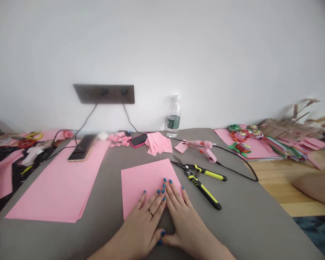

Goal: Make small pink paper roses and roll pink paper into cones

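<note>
A square pink sheet of paper (141, 177) lies on the grey table in front of me. My left hand (144, 224) rests flat on its lower part, fingers spread, a ring on one finger. Beside it my right hand (182, 216) lies flat over the sheet's right side, fingers extended. The fingertips and thumbs of both hands meet or nearly meet. The sheet's lower right part is hidden under the hands. Close to the right of the sheet are pliers (197, 178) with yellow and black handles, their jaws pointing up and left.
Large pink sheets (59, 184) lie left under a phone (83, 147). Small pink squares (159, 142), a bottle (173, 121) and a corded pink glue gun (206, 146) stand or lie behind. Paper flowers (241, 139) are at right. Other people's arms show at both edges.
</note>
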{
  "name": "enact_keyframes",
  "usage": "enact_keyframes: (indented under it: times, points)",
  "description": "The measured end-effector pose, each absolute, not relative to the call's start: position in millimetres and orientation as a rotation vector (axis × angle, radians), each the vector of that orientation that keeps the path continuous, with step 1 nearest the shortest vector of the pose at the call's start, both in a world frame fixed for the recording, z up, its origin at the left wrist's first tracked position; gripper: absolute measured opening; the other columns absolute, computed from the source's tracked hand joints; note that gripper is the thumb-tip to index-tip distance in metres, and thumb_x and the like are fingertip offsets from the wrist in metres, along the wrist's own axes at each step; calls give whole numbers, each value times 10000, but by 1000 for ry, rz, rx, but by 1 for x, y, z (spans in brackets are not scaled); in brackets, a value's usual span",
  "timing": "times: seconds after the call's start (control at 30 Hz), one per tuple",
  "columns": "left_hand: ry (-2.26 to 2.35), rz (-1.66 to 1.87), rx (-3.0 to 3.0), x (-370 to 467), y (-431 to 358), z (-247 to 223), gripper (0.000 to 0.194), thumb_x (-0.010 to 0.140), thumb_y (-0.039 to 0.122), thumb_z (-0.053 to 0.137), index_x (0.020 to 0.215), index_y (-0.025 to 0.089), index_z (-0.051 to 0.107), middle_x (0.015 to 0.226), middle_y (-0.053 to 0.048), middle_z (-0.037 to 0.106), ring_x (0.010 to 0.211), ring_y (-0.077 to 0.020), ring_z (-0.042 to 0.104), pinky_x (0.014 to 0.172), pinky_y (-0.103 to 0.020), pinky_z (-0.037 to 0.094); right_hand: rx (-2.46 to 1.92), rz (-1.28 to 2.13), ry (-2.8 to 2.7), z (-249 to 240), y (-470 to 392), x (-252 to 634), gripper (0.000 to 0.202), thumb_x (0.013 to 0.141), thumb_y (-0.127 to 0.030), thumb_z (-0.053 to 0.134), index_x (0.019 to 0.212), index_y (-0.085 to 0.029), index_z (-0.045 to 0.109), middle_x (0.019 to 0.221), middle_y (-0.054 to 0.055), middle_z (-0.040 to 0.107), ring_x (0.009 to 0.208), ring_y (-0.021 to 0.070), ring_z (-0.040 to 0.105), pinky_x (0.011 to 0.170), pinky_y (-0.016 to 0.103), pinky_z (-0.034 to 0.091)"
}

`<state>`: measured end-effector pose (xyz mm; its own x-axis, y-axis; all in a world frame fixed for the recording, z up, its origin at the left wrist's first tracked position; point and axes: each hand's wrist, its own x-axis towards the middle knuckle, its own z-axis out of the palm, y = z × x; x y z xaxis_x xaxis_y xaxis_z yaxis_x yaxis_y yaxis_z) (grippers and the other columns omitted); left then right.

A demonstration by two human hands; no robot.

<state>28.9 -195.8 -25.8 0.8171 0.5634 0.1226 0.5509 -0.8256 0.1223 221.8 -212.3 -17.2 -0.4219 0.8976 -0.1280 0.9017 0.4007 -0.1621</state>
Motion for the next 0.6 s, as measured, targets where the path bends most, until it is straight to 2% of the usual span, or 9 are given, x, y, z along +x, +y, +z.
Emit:
enact_keyframes:
  times: [0.13, 0.23, 0.33, 0.43, 0.6]
  points:
    - [783, 103, 2890, 23, -195, -17, 770, 936, 317, 487, 1573, 118, 104, 1619, -110, 241, 1491, -245, 230, 1229, -462, 90, 1608, -302, 2622, -21, -208, 224, 1237, 590, -762, 683, 1511, -14, 334, 1577, 276, 150, 1453, 481, 199, 1111, 658, 274]
    - [849, 42, 2859, 23, -199, -21, 746, 920, 287, 496, 1569, 133, 162, 1613, -102, 267, 1480, -261, 255, 1222, -457, 105, 1592, -300, 2620, -24, -207, 225, 1270, 570, -793, 681, 1507, -7, 339, 1567, 283, 168, 1445, 489, 219, 1106, 662, 281]
    - [912, 47, 2878, 15, -207, -30, 749, 901, 264, 495, 1571, 173, 173, 1600, -73, 316, 1467, -256, 283, 1204, -435, 161, 1625, -316, 2631, -26, -207, 226, 1312, 567, -841, 650, 1537, -40, 276, 1576, 264, 174, 1449, 472, 227, 1114, 641, 288]
    - [991, 140, 2991, -2, -215, -36, 758, 875, 241, 498, 1568, 174, 197, 1578, -68, 366, 1439, -235, 337, 1172, -384, 212, 1663, -346, 2636, -28, -208, 228, 1328, 576, -861, 630, 1565, -90, 193, 1594, 231, 152, 1464, 447, 202, 1131, 626, 273]
    - [1171, 457, 3183, -36, -230, -34, 764, 777, 140, 480, 1527, 172, 340, 1433, -26, 576, 1357, -188, 423, 1129, -323, 230, 1672, -443, 2613, -25, -208, 230, 1311, 617, -823, 652, 1573, -121, 92, 1605, 205, 97, 1483, 422, 137, 1157, 626, 221]
